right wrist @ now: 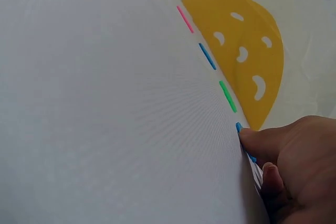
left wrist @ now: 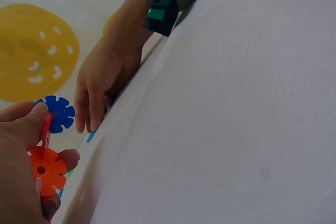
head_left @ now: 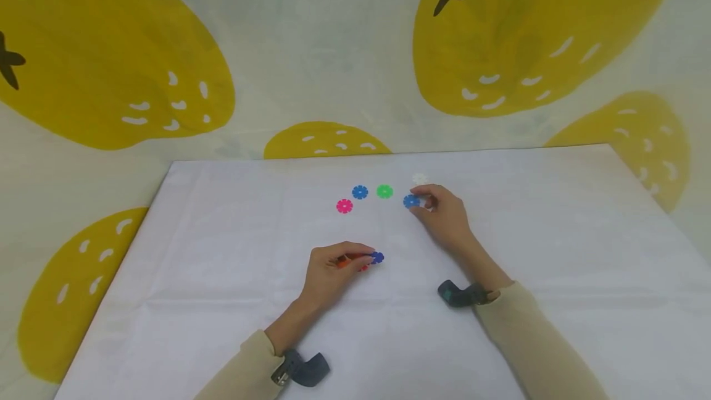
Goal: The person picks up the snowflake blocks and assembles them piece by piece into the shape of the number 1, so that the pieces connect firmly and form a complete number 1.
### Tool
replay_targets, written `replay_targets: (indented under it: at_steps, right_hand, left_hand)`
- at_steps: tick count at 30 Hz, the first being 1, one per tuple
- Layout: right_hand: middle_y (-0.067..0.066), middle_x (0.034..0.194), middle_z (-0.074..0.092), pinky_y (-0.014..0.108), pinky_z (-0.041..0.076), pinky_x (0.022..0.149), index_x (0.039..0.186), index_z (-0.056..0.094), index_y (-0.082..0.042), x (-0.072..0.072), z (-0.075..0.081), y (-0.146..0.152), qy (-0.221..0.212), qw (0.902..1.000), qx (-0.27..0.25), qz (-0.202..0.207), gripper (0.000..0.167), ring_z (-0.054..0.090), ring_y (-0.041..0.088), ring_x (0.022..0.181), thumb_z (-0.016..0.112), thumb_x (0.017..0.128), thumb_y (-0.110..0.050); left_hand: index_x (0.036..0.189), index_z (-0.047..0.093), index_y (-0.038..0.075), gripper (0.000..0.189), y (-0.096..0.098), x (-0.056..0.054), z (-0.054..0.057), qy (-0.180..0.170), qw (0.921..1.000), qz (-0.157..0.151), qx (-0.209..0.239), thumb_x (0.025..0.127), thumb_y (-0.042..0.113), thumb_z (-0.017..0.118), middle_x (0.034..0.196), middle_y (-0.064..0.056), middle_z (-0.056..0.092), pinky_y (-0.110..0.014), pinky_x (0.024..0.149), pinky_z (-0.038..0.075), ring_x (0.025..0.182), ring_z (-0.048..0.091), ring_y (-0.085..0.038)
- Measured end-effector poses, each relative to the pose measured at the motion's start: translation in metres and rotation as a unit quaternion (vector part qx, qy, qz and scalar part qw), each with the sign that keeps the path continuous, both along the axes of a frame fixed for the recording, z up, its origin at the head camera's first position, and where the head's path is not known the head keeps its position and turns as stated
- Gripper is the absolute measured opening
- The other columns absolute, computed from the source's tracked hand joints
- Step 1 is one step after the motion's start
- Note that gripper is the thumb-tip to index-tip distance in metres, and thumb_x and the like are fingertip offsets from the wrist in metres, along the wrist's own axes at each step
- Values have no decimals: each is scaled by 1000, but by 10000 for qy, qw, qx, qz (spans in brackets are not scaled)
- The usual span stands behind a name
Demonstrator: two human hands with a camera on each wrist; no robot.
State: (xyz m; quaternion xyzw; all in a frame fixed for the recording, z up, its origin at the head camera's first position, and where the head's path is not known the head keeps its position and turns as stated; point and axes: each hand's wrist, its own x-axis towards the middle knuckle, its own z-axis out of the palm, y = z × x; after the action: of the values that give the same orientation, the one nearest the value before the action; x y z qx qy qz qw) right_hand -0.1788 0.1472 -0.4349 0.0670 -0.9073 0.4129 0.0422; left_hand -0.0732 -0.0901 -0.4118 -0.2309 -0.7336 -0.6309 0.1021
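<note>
Closest in, a dark-blue notched disc [left wrist: 61, 114] is pinched at its rim by the left hand [head_left: 331, 271], a red disc [left wrist: 47, 130] and orange disc [left wrist: 52, 173] seemingly slotted on, probably so free notches stay clear. Farther out, a pink disc [head_left: 344, 206] is laid flat on the white tabletop [head_left: 222, 233], and a light-blue disc [head_left: 411, 201] is gripped by opposite edges in the right hand [head_left: 446, 218], likely 'cause it's so thin. A mid-blue disc [head_left: 360, 192], green disc [head_left: 384, 191] and, farthest, white disc [head_left: 420, 178] are spaced out, maybe for easy grabbing.
</note>
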Motion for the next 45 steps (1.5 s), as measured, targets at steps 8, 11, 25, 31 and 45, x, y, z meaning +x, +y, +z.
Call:
replay_targets:
  at_steps: [8,11,25,31,45]
  right_hand:
    - [8,112,61,36,44,79,128,61,-13,0,-2,0,-153,9998,118,42,41,52,22,91,70,87,-15]
    - [9,111,59,37,45,80,129,61,-13,0,-1,0,-155,9997,148,75,42,52,23,93,70,87,-15]
    - [7,102,56,36,44,75,119,67,-17,2,-1,-1,163,9994,260,188,31,51,22,88,69,88,-12]
    - [7,112,63,38,47,80,120,66,-18,5,1,-1,147,9995,121,262,29,54,22,90,63,92,-10]
    - [1,105,65,40,47,84,119,66,-26,10,18,1,-203,9991,-129,356,26,57,20,95,59,95,-19]
  left_hand:
    - [91,71,-5,13,-1,0,-3,-26,10000,-21,-14,80,-12,69,82,-15,70,-26,58,49,73,62,-20]
    - [92,71,-5,13,-2,-2,-10,9,10000,-19,-6,80,-11,69,82,-14,71,-26,58,49,73,62,-19]
    - [93,75,3,12,-4,-8,-27,-118,9999,32,-53,82,-2,72,86,-5,72,-25,61,51,76,64,-16]
    - [91,72,-5,13,-1,-1,-4,-101,9999,10,-60,80,-11,69,84,-14,71,-27,62,51,77,64,-20]
    - [90,71,-6,12,-2,0,1,-7,10000,-28,-22,80,-11,69,84,-15,71,-28,60,51,74,64,-21]
